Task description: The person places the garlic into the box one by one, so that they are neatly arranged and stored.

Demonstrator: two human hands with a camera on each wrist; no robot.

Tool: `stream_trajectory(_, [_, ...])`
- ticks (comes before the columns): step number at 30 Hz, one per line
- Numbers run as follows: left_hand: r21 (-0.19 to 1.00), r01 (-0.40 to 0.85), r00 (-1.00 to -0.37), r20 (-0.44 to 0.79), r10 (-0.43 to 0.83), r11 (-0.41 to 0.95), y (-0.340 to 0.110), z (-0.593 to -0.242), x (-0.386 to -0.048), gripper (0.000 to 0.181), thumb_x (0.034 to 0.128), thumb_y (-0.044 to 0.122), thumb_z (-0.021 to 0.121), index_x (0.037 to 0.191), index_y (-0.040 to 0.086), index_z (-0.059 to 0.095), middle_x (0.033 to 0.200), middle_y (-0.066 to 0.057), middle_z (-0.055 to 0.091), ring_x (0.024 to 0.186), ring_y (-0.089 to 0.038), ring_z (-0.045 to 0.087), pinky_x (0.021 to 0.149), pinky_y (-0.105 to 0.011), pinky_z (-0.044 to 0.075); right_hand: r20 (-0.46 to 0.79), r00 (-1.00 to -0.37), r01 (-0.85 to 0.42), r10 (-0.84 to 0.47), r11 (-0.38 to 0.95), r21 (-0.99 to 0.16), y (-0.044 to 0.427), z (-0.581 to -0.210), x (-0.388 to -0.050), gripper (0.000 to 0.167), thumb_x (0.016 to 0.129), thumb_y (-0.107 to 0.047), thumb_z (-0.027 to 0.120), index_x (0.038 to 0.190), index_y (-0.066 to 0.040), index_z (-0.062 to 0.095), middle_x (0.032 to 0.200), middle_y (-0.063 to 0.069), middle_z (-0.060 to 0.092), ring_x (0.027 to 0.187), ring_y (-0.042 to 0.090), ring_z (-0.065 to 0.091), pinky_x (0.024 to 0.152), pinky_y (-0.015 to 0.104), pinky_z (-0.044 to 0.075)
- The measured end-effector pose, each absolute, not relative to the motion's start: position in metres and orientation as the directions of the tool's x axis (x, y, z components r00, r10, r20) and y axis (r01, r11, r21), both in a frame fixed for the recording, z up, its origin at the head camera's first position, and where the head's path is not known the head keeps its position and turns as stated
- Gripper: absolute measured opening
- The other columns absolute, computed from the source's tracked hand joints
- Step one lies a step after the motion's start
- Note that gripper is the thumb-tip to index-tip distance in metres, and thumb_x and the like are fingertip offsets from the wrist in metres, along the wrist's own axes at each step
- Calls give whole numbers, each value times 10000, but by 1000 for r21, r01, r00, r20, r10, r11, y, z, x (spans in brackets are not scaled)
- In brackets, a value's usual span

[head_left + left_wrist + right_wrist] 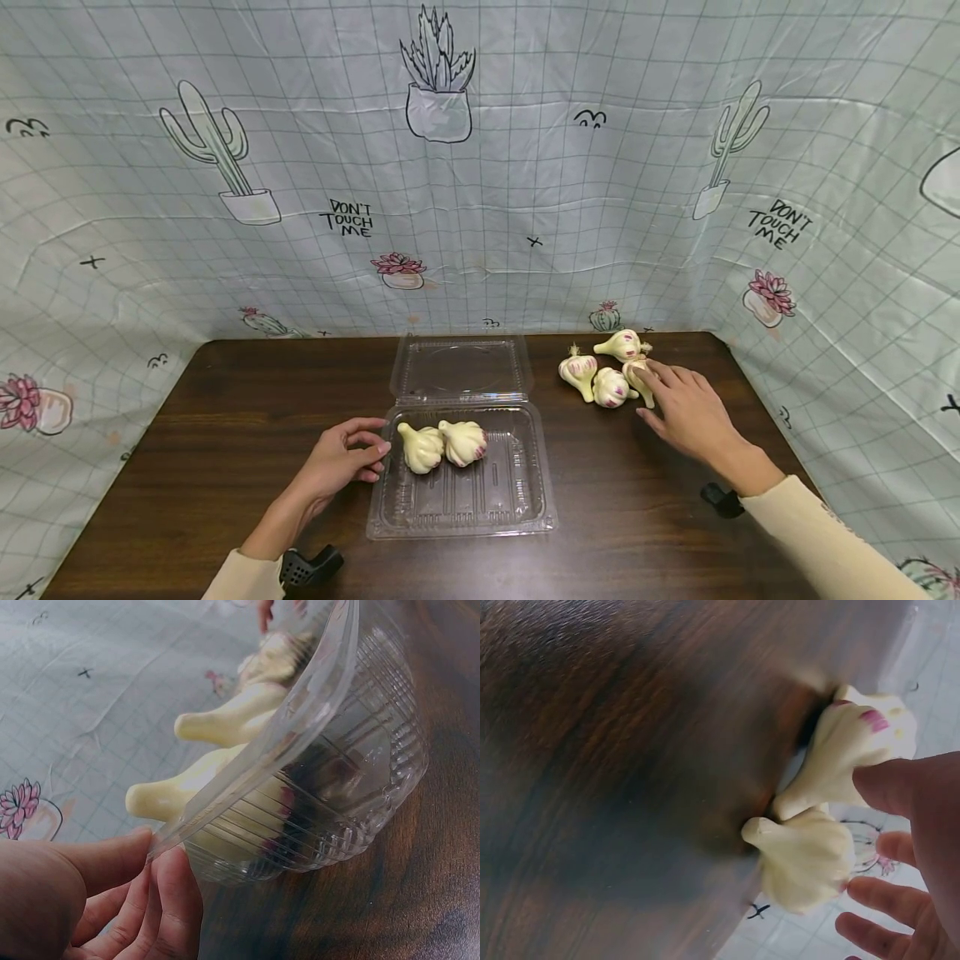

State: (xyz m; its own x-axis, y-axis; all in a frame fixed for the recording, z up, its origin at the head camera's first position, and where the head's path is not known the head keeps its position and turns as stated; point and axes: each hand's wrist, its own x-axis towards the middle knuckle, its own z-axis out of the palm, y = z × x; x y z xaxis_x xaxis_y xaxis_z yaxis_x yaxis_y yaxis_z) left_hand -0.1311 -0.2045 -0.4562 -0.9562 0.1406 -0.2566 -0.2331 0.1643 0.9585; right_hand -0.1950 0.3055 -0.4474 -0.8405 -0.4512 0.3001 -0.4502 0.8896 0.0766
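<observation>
A clear plastic container (pixel 536 500) lies with its lid (pixel 461 367) folded back; two garlic bulbs (pixel 465 443) sit side by side in its left part. My left hand (pixel 341 458) pinches the container's left rim between thumb and fingers, and the left wrist view shows this pinch on the rim (pixel 247 769). At the right, my right hand (pixel 690 417) reaches over the rightmost bulb (pixel 640 379) of a loose group, fingers spread and thumb apart. In the right wrist view its thumb overlaps one bulb (pixel 847 750); whether it touches is unclear.
Beside the rightmost bulb lie three more garlic bulbs (pixel 611 388) on the dark wooden table (pixel 247 417). A patterned cloth (pixel 487 183) stands behind the table and along both sides.
</observation>
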Motion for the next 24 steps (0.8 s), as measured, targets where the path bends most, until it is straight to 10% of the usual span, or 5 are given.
stream_trajectory(24, [955, -251, -955, -271, 117, 160, -201, -454, -130, 483, 1025, -18, 661, 1465, -123, 494, 989, -67, 683, 747, -146, 680, 643, -254, 617, 296, -828, -473, -477, 877, 90, 321, -451, -209, 606, 754, 93, 694, 1352, 1, 658, 1141, 278, 583, 1027, 493, 592, 826, 619, 521])
